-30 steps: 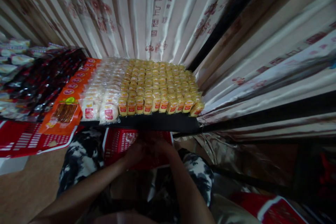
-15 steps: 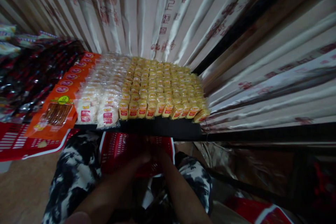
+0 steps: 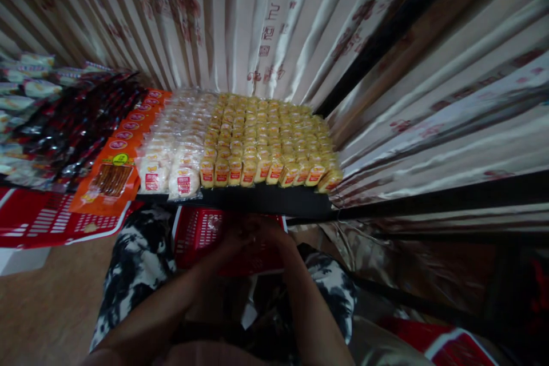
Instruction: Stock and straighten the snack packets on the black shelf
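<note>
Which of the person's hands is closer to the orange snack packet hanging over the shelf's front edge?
Left. The left hand is over the red basket, below and right of the orange packet. The right hand sits farther right, pressed against the left.

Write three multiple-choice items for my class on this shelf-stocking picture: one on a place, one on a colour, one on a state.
1. Where do the yellow snack packs lie?
A. at the right end of the black shelf
B. on the floor
C. inside the basket

2. What colour is the basket under the shelf edge?
A. blue
B. red
C. green

3. How do the left hand and the right hand stand?
A. raised to the curtain
B. spread far apart on the shelf
C. close together, low, in front of the basket

Key: 1 A, as the yellow rows fill the shelf's right end, beside the pale round packs. 2 B, as its mesh wall shows red. 3 C, as both hands meet below the shelf edge; it is too dark to tell what they hold.
</note>
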Demonstrator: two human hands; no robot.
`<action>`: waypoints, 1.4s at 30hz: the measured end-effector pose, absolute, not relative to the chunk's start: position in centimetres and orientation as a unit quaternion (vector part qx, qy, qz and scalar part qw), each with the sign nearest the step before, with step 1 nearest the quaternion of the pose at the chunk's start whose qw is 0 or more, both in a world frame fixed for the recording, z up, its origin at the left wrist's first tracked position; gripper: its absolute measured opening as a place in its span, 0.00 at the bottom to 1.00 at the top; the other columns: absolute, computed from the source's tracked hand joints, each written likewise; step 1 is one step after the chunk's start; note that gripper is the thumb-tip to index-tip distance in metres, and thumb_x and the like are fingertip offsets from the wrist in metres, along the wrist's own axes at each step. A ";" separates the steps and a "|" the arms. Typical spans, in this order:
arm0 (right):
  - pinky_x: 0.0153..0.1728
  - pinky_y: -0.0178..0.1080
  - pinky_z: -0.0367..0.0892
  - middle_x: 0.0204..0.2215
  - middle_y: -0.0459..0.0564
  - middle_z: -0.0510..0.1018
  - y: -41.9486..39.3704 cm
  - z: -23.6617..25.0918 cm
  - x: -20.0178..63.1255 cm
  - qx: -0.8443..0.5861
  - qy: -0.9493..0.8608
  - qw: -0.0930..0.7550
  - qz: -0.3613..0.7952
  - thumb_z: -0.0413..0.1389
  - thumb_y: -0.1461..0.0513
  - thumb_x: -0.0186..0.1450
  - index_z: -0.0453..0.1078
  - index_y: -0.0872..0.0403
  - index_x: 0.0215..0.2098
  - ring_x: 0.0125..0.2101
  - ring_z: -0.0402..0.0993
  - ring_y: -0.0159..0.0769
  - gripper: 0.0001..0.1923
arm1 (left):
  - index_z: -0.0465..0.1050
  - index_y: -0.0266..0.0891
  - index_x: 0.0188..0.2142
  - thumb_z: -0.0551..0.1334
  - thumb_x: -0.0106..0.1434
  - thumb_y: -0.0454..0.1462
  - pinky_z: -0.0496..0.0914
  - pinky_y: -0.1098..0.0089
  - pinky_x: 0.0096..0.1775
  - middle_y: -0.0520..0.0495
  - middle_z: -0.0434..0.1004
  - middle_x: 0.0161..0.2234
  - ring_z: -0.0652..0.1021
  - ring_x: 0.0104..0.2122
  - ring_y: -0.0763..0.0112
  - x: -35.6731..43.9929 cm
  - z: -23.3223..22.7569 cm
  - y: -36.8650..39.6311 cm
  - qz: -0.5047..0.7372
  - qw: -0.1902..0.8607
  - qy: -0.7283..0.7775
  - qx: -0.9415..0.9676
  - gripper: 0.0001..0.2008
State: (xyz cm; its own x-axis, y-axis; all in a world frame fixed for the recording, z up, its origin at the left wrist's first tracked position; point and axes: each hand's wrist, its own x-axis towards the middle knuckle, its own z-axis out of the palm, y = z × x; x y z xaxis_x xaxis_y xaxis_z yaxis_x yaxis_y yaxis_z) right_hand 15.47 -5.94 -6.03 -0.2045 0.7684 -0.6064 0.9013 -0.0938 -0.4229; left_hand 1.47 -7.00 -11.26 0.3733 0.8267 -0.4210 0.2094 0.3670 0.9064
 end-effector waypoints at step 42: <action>0.32 0.36 0.69 0.26 0.48 0.77 -8.2 2.9 21.3 0.666 0.318 -0.654 -0.167 0.51 0.50 0.59 0.70 0.55 0.28 0.27 0.73 0.34 0.17 | 0.68 0.36 0.44 0.61 0.58 0.34 0.68 0.69 0.40 0.48 0.73 0.36 0.73 0.33 0.72 11.5 7.0 -1.1 0.318 0.339 0.470 0.750 0.14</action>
State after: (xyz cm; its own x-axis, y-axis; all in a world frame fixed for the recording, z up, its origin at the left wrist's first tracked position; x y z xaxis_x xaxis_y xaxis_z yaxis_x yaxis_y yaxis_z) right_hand 21.28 -8.20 2.86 0.7418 0.6421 0.1934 0.2044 0.0582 -0.9772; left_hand 11.51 -1.10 6.97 0.3557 0.9209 0.1594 0.4895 -0.3288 0.8076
